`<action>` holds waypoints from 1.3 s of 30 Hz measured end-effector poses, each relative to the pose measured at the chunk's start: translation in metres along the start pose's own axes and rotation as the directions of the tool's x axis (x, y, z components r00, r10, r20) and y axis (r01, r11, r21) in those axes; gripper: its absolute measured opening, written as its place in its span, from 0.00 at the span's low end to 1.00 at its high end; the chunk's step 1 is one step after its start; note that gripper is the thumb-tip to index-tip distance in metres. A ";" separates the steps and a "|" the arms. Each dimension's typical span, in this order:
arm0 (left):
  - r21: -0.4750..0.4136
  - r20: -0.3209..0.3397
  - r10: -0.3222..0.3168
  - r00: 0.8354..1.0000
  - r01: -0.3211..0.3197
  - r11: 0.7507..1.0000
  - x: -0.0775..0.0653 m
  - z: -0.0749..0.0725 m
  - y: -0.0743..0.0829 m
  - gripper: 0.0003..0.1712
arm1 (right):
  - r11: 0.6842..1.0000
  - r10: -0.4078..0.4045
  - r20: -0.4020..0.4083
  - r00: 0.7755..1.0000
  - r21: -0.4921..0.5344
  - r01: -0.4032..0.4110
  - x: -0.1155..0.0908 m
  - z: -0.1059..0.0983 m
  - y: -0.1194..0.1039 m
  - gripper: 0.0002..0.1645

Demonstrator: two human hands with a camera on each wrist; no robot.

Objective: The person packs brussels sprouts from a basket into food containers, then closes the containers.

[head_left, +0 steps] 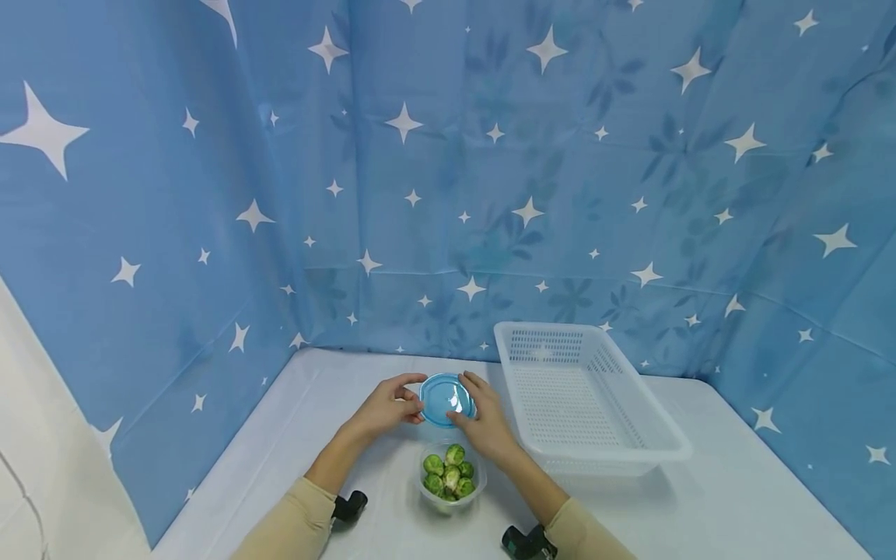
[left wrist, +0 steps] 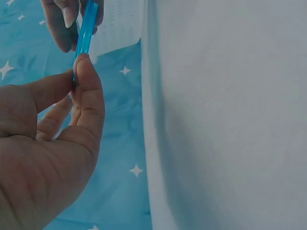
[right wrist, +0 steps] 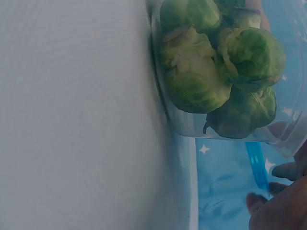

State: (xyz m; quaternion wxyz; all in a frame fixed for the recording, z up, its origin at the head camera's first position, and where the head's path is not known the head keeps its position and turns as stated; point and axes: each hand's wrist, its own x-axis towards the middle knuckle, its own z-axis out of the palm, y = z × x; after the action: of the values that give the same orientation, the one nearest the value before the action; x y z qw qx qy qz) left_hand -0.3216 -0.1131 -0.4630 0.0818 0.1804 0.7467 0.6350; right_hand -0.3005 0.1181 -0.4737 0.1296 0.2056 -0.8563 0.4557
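Both hands hold a round blue lid (head_left: 442,400) above the table, just beyond a clear bowl. My left hand (head_left: 389,406) pinches the lid's left edge between thumb and fingers; the left wrist view shows the lid (left wrist: 86,28) edge-on between the fingertips. On the other side, my right hand (head_left: 488,420) grips the right edge, thumb near the lid's lower side. Below the hands stands the clear plastic bowl (head_left: 450,509), uncovered, with several green Brussels sprouts (head_left: 451,474) inside. In the right wrist view the sprouts (right wrist: 196,72) show large through the bowl's wall.
A white perforated plastic basket (head_left: 668,443) stands to the right of the hands on the white tablecloth (head_left: 280,435). Behind the table hangs a blue curtain (head_left: 434,233) with white stars. Dark wrist cameras (head_left: 525,542) sit below both forearms.
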 end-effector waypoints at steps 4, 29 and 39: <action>-0.009 0.040 0.012 0.999 -0.012 1.000 -0.007 -0.006 0.011 0.33 | 0.994 -0.100 0.015 0.995 -0.042 0.101 -0.002 -0.004 -0.009 0.43; 0.093 0.253 -0.101 0.962 0.080 0.992 -0.058 -0.014 0.040 0.41 | 0.982 -0.126 0.279 0.952 -0.104 0.160 -0.026 -0.031 -0.042 0.42; 0.144 0.330 -0.129 0.935 0.085 0.986 -0.060 -0.011 0.041 0.43 | 0.940 -0.230 0.287 0.930 -0.184 0.289 -0.032 -0.031 -0.035 0.37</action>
State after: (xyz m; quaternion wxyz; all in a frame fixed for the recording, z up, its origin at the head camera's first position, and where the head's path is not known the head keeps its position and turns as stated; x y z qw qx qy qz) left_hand -0.2631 -0.1408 -0.4271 0.2318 0.2506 0.7692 0.5403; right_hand -0.2543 0.1337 -0.4443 0.0972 0.3599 -0.8766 0.3043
